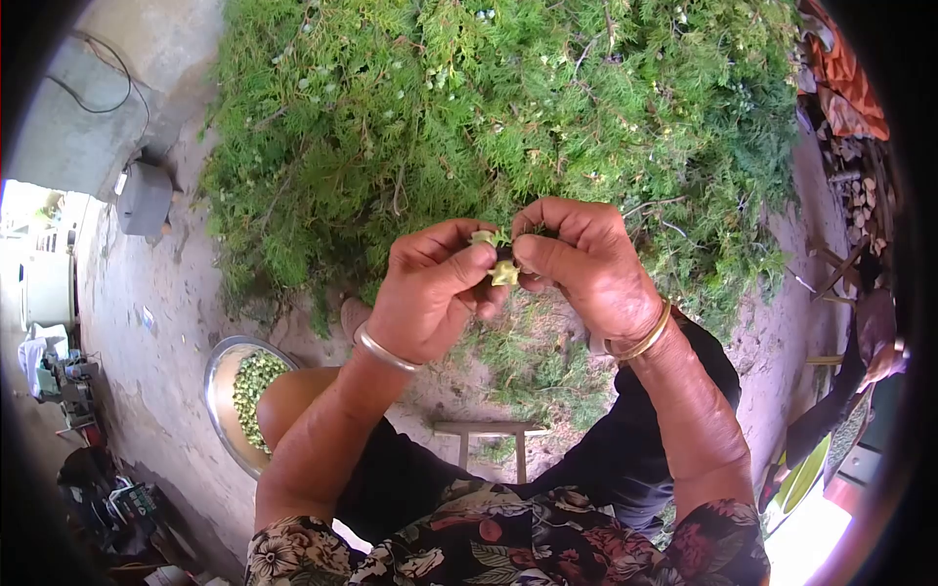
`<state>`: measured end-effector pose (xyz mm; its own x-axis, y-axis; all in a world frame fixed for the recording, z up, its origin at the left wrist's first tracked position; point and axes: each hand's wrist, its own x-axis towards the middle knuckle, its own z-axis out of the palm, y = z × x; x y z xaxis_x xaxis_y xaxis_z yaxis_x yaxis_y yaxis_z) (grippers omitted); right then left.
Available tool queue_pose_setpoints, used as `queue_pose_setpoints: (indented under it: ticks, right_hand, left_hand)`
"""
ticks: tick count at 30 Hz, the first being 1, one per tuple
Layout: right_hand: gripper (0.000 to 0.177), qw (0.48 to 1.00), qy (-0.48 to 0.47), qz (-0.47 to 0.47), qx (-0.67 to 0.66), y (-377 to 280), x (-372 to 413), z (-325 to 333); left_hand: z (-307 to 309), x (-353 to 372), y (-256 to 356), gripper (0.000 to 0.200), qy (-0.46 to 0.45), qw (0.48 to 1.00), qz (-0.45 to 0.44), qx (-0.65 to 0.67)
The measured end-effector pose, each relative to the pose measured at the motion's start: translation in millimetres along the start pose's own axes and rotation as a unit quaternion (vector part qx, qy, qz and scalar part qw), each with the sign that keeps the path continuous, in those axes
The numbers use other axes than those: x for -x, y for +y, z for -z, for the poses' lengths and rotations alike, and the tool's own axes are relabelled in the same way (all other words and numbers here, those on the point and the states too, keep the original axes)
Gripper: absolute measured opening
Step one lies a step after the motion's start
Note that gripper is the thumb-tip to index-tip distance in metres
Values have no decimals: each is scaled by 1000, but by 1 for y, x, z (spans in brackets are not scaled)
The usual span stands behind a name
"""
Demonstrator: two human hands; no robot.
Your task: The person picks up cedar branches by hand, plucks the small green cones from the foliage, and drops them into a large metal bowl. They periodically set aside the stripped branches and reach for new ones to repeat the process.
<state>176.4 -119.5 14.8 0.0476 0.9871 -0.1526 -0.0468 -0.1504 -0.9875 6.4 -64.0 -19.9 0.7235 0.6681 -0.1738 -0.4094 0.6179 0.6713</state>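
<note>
My left hand [435, 283] is closed in a pinch on pale green cones [504, 273] of an evergreen sprig. Close against it, my right hand [586, 264] pinches the thin green sprig [501, 237], with thumb and forefinger nearly touching the cones. The fingertips partly hide where the cones join the stem. Both hands are raised in front of a large heap of cut evergreen branches [469, 107] dotted with similar cones. Beside my left knee stands a metal basin [223, 376] holding many loose green cones [256, 391].
A low wooden stool or frame [489, 428] stands between my legs. Concrete floor [161, 342] runs along the left, with a grey box [146, 199] near the wall. Firewood [862, 210] and orange cloth [848, 98] lie at the right. Dark clutter [112, 498] sits at lower left.
</note>
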Motion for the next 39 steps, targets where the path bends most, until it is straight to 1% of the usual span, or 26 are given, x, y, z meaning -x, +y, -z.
queue_pose_setpoints:
  ticks: [2, 4, 6, 9, 10, 11, 12, 13, 15, 16, 18, 20, 22, 24, 25, 26, 27, 28, 30, 31, 32, 34, 35, 37, 38, 39]
  right_hand:
    - [8, 994, 2, -10, -104, -1, 0, -1]
    - [8, 992, 10, -21, -127, -4, -1, 1]
    - [8, 988, 19, -32, -149, -4, -3, 3]
    - [7, 996, 49, 2, -74, 0, -3, 4]
    - [8, 998, 57, 23, 5, -1, -2, 2]
    - [8, 994, 64, 44, 83, -1, -1, 1]
    - [8, 994, 64, 42, 83, 2, -2, -1]
    - [9, 996, 56, 39, 65, 9, -2, -3]
    - [12, 999, 47, -10, 15, 13, -1, -4]
    - [12, 999, 47, -16, 14, 13, -1, -4]
    - [15, 985, 35, -54, -159, 12, -1, -3]
    - [15, 981, 26, -70, -179, 11, -3, 0]
    - [13, 954, 28, -53, -295, 13, -6, 11]
    - [9, 956, -3, -66, -285, 1, -2, 17]
    - [9, 993, -96, -56, -34, -10, 2, 19]
    - [10, 958, -182, -42, 219, -14, 6, 19]
    - [16, 914, -292, -80, 269, -10, 10, 19]
    - [16, 914, -294, -82, 267, 1, 16, 18]
    - [24, 822, -355, 76, 440, 38, 26, 19]
    - [20, 846, -320, 162, 394, 56, 28, 23]
    - [20, 847, -325, 161, 388, 46, 25, 18]
    - [13, 870, -296, -133, 370, 16, 15, 7]
    - [19, 889, -286, -97, 344, 16, 15, 9]
    - [19, 883, -302, -90, 348, 20, 11, 8]
    - [18, 876, -314, -82, 356, 21, 11, 8]
    - [18, 877, -314, -85, 355, 25, 13, 8]
  left_hand:
    - [1, -2, 4, 17, -7, 999, 12, 29]
    - [-2, -1, 5, 17, -14, 998, 24, 57]
    - [-11, -2, 4, 20, 54, 998, 23, 10]
    - [-15, -2, 3, 24, 55, 998, 0, 0]
    - [-15, -2, 2, 24, 55, 998, 0, 0]
    - [-13, -1, 0, 22, 46, 996, -10, -81]
    - [-11, 0, -1, 21, 37, 986, -19, -161]
    - [-10, 0, -1, 21, 39, 986, -17, -160]
    - [-9, 0, -2, 14, 21, 955, 20, -294]
    - [-11, 0, 1, 14, 23, 956, 25, -291]
    - [-13, 0, 9, 8, 31, 976, 27, -216]
    - [-4, 1, 10, 10, 24, 983, 25, -179]
    - [4, 2, 15, 11, 26, 992, 29, -116]
    - [17, 5, 24, 13, 24, 992, 37, -114]
    - [24, 6, 28, 12, 50, 994, 13, -93]
    - [32, 9, 32, 12, 76, 994, -11, -71]
    - [44, 13, 39, 15, 103, 993, -15, -61]
    - [51, 21, 46, 14, 136, 988, -30, -62]
    - [77, 40, 67, 13, 179, 980, -44, -78]
    - [96, 54, 81, 13, 192, 976, -44, -91]
    - [110, 70, 97, 11, 235, 962, -36, -137]
    - [129, 103, 122, 8, 331, 916, -32, -222]
    - [141, 122, 131, 9, 383, 888, -28, -253]
    - [174, 168, 140, 9, 456, 835, -26, -308]
    - [207, 200, 143, 8, 445, 821, -15, -358]
    - [236, 233, 142, 9, 479, 782, 5, -399]
